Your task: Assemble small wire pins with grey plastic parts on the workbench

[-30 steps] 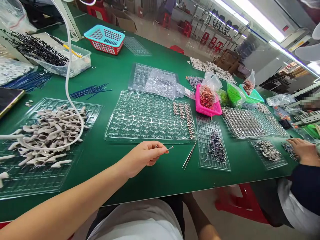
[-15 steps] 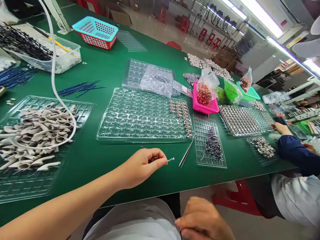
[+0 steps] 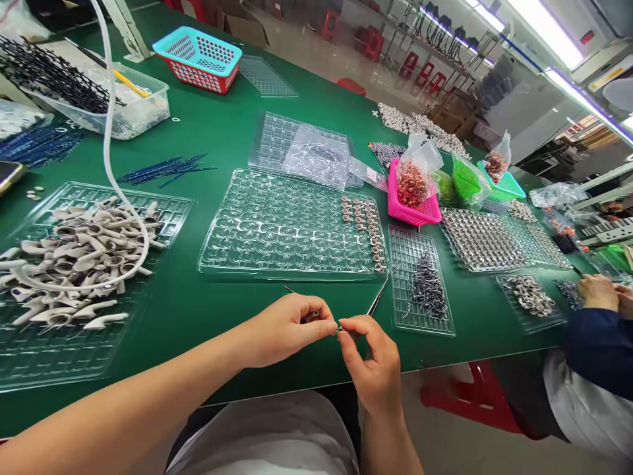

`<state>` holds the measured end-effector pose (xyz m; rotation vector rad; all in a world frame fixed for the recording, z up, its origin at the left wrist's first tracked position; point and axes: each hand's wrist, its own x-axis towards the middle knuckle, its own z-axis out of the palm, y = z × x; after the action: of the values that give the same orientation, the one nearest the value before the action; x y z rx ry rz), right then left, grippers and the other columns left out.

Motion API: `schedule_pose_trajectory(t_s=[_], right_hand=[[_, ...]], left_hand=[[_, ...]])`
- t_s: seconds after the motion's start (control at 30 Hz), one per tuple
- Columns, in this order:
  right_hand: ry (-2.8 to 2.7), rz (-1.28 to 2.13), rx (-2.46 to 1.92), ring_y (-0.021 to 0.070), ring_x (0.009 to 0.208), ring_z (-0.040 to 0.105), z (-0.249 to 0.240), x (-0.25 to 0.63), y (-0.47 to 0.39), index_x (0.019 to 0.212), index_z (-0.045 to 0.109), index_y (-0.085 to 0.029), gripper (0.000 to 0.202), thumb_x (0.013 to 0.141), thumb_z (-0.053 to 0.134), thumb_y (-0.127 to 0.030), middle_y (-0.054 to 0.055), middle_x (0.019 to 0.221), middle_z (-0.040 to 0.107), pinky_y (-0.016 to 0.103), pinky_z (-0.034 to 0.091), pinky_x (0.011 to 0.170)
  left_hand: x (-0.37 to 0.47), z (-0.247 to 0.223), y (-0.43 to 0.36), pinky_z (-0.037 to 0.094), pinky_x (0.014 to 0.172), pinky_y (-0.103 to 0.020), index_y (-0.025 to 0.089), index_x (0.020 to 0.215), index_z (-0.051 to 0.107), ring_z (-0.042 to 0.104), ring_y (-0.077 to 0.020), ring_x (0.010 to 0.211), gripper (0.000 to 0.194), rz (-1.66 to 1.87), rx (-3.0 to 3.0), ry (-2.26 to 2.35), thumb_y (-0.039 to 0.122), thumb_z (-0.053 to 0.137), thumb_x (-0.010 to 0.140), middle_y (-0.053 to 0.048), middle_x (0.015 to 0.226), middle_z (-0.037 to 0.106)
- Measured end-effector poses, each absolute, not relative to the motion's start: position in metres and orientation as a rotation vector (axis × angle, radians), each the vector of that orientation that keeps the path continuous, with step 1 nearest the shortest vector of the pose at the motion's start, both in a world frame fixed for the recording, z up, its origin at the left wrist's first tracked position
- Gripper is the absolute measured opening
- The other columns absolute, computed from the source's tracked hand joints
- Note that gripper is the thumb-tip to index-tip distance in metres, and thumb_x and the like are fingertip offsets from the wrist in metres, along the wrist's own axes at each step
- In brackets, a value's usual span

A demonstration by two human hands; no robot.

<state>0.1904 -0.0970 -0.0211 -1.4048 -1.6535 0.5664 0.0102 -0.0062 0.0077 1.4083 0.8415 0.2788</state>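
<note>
Pinches tiny part (image 3: 339, 329) with left hand (image 3: 284, 332) and right hand (image 3: 376, 373); could drop it below both through loose grip.

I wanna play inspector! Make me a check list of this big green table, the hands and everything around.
Surface: green table, shiny.
Job's things: tiny piece at the fingertips; large clear tray with small ring-ended parts towards its right side.
Clutter: tweezers beside the right hand; heaped pale parts; pink basket holding a bag.
Hands: left pinches the tiny piece; right fingertips meet it.
Cables: white cord or tube curves over the pale heap.
Surroundings: neighbour's hands working at right; red stool; ceiling lights on.
</note>
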Motion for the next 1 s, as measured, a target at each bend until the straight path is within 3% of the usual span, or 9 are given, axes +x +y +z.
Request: schedule_pose_trajectory(t_s=[0.4,0.67,1.0], right_hand=[[-1.519,0.695,-1.379,0.0135,0.071,0.060,-0.035,0.188,-0.088,0.094,0.065,-0.022,0.007,0.091,0.059,-0.020,0.001,0.082,0.065,0.026,0.048,0.062],[-1.432,0.714,-1.378,0.0125,0.070,0.059,-0.044,0.188,-0.090,0.096,0.065,-0.022,0.009,0.093,0.057,-0.020,0.001,0.083,0.064,0.025,0.047,0.061],[-1.256,0.750,-1.436,0.0114,0.064,0.055,-0.043,0.188,-0.094,0.091,0.067,-0.021,0.011,0.093,0.058,-0.026,0.001,0.078,0.061,0.023,0.046,0.057]], left_hand=[[0.010,-0.008,0.000,0.014,0.049,-0.024,0.016,0.073,0.056,0.023,-0.0078,0.052,0.035,0.317,0.866,0.759,0.046,0.075,0.072,0.009,0.057,0.032],[0.014,-0.008,-0.002,0.014,0.050,-0.024,0.015,0.070,0.054,0.021,-0.0067,0.052,0.029,0.362,0.726,0.773,0.036,0.075,0.071,0.009,0.055,0.033],[0.018,-0.008,-0.004,0.016,0.050,-0.024,0.016,0.071,0.052,0.026,-0.0060,0.051,0.026,0.442,0.870,0.833,0.035,0.069,0.075,0.008,0.060,0.036]])
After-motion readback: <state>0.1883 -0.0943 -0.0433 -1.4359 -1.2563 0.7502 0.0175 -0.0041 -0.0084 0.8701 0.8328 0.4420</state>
